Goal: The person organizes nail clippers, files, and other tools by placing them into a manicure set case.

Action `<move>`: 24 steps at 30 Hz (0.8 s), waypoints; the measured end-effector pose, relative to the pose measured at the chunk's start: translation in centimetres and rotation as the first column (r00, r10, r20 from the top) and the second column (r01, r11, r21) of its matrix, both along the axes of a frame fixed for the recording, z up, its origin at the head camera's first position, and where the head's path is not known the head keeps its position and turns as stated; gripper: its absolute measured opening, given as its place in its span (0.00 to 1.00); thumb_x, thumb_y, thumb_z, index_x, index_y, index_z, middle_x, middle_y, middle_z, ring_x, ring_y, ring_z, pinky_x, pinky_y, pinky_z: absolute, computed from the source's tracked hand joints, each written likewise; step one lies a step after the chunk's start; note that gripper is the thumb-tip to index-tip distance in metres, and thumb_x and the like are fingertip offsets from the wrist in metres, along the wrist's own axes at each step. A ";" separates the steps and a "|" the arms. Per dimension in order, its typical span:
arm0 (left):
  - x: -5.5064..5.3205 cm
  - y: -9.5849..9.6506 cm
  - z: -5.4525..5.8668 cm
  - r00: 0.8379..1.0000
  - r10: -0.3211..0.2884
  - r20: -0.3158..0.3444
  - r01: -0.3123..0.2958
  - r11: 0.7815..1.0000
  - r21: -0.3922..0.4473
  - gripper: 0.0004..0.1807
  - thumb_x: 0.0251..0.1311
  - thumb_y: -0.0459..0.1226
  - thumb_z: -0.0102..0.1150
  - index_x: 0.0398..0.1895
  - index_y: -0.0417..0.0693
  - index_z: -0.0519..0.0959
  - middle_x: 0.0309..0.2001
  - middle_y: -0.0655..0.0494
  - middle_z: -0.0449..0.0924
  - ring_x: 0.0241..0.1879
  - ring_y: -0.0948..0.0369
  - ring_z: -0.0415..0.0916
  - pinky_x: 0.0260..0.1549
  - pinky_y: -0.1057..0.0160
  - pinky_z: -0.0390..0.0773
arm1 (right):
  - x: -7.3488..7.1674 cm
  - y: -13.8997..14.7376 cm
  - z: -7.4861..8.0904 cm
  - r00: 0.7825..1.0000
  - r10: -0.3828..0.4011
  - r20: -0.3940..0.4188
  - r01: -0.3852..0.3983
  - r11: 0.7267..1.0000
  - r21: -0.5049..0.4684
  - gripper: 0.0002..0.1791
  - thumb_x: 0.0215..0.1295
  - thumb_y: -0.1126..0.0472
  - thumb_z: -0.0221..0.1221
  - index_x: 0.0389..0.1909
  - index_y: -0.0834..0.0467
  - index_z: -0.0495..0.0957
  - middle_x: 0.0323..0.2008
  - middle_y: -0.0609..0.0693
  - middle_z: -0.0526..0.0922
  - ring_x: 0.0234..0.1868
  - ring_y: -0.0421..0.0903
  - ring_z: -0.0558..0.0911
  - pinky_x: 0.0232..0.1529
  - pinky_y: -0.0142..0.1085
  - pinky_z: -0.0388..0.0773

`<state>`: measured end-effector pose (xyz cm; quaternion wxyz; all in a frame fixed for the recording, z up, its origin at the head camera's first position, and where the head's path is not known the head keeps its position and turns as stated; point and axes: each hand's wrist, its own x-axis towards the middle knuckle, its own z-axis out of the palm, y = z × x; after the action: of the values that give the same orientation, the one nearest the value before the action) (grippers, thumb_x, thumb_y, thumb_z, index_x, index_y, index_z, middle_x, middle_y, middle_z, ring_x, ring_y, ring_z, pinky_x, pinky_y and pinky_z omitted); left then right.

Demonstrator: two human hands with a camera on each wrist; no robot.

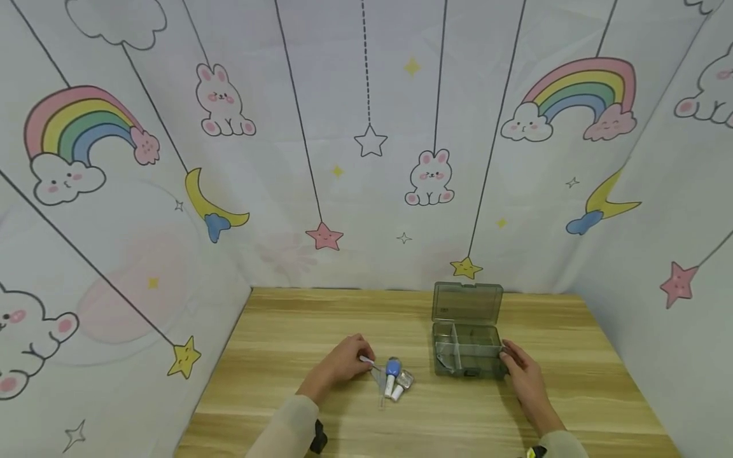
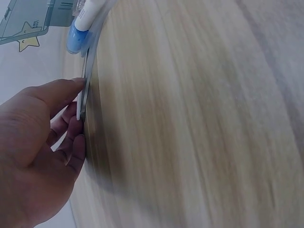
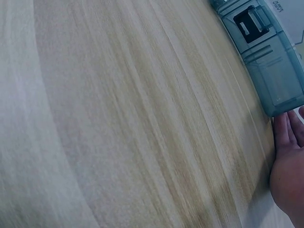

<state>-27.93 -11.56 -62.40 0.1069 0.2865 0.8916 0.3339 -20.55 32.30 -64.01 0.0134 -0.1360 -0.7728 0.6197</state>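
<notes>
My left hand pinches a thin, pale-handled tool between thumb and fingers, low over the wood; its exact kind is unclear. Edge-on in the left wrist view, the tool looks like a slim strip. Just right of that hand lie a blue bottle with a white cap, a silvery bottle with a white cap and a clear flat strip. My right hand touches the right end of a translucent grey-green compartment box with fairly straight fingers. The box's lid stands raised.
Dividers split the box, and a clear curved item sits in its front left compartment. The wooden tabletop meets printed fabric walls at the back and both sides. A dark latch is on the box's front.
</notes>
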 end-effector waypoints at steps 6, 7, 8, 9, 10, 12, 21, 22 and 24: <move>0.1 -0.1 0.1 1.000 0.005 0.019 -0.006 1.000 0.022 0.03 0.66 0.30 0.70 0.39 0.42 0.84 0.41 0.53 0.75 0.43 0.54 0.78 0.47 0.59 0.80 | 0.0 0.0 0.0 1.000 0.003 0.008 -0.003 1.000 -0.002 0.33 0.86 0.51 0.51 0.82 0.62 0.60 0.77 0.64 0.66 0.61 0.30 0.69 0.51 0.14 0.67; 0.2 -0.1 0.1 1.000 0.004 0.020 -0.005 1.000 0.028 0.03 0.66 0.30 0.70 0.39 0.42 0.84 0.41 0.53 0.75 0.43 0.54 0.78 0.47 0.58 0.80 | 0.0 0.0 -0.1 1.000 0.003 0.006 -0.003 1.000 0.001 0.32 0.86 0.51 0.51 0.82 0.62 0.60 0.76 0.65 0.66 0.61 0.30 0.69 0.51 0.14 0.67; 0.3 -0.2 0.1 1.000 0.007 0.024 -0.007 1.000 0.030 0.03 0.66 0.30 0.70 0.39 0.42 0.84 0.41 0.53 0.75 0.44 0.54 0.79 0.47 0.58 0.80 | 0.0 -0.1 -0.1 1.000 0.001 0.001 -0.001 1.000 0.005 0.32 0.86 0.51 0.51 0.81 0.62 0.60 0.76 0.65 0.66 0.60 0.29 0.69 0.51 0.15 0.68; 0.3 -0.2 0.1 1.000 0.008 0.028 -0.009 1.000 0.027 0.03 0.67 0.30 0.70 0.39 0.42 0.84 0.41 0.53 0.75 0.44 0.53 0.79 0.47 0.59 0.80 | 0.0 -0.1 -0.1 1.000 -0.001 0.000 0.001 1.000 0.005 0.32 0.86 0.51 0.51 0.81 0.62 0.60 0.76 0.65 0.66 0.59 0.28 0.69 0.51 0.15 0.68; 0.4 -0.2 0.2 0.999 0.007 0.031 -0.008 1.000 0.027 0.03 0.67 0.30 0.71 0.39 0.42 0.84 0.41 0.53 0.75 0.44 0.53 0.80 0.47 0.58 0.80 | 0.0 -0.1 -0.2 1.000 0.001 0.000 -0.001 1.000 0.003 0.32 0.86 0.51 0.51 0.81 0.62 0.60 0.76 0.65 0.66 0.59 0.27 0.69 0.51 0.15 0.68; 0.4 -0.2 0.3 0.999 0.006 0.038 -0.007 1.000 0.024 0.03 0.67 0.30 0.71 0.39 0.42 0.84 0.41 0.53 0.75 0.44 0.53 0.81 0.47 0.58 0.81 | 0.1 -0.1 -0.2 1.000 -0.005 -0.002 0.005 1.000 0.007 0.32 0.85 0.51 0.51 0.81 0.62 0.61 0.76 0.64 0.67 0.57 0.26 0.69 0.51 0.15 0.68; 0.2 -0.2 0.4 0.998 -0.012 0.057 0.012 1.000 0.009 0.03 0.67 0.30 0.70 0.39 0.41 0.83 0.41 0.52 0.75 0.44 0.52 0.80 0.48 0.58 0.80 | 0.0 -0.1 -0.1 1.000 -0.006 -0.012 0.006 1.000 0.013 0.32 0.86 0.52 0.51 0.81 0.63 0.61 0.76 0.65 0.67 0.60 0.30 0.70 0.51 0.14 0.68; 0.1 -0.2 0.4 0.998 -0.014 0.059 0.013 1.000 0.009 0.03 0.67 0.30 0.70 0.38 0.42 0.83 0.41 0.52 0.75 0.44 0.53 0.80 0.47 0.58 0.80 | 0.0 -0.1 -0.1 1.000 -0.007 -0.008 0.007 1.000 0.011 0.31 0.86 0.52 0.51 0.81 0.63 0.61 0.76 0.65 0.67 0.62 0.33 0.70 0.51 0.14 0.68; 0.0 -0.2 0.4 0.998 -0.015 0.061 0.015 1.000 0.004 0.03 0.67 0.30 0.70 0.38 0.42 0.83 0.40 0.53 0.75 0.44 0.54 0.80 0.47 0.59 0.79 | -0.1 -0.1 -0.1 1.000 -0.006 -0.005 0.006 1.000 0.013 0.32 0.86 0.52 0.51 0.81 0.62 0.61 0.76 0.64 0.66 0.67 0.41 0.70 0.51 0.14 0.68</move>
<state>-27.89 -11.74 -61.98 0.1361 0.2828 0.8851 0.3435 -20.67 32.21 -64.15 0.0182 -0.1367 -0.7764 0.6150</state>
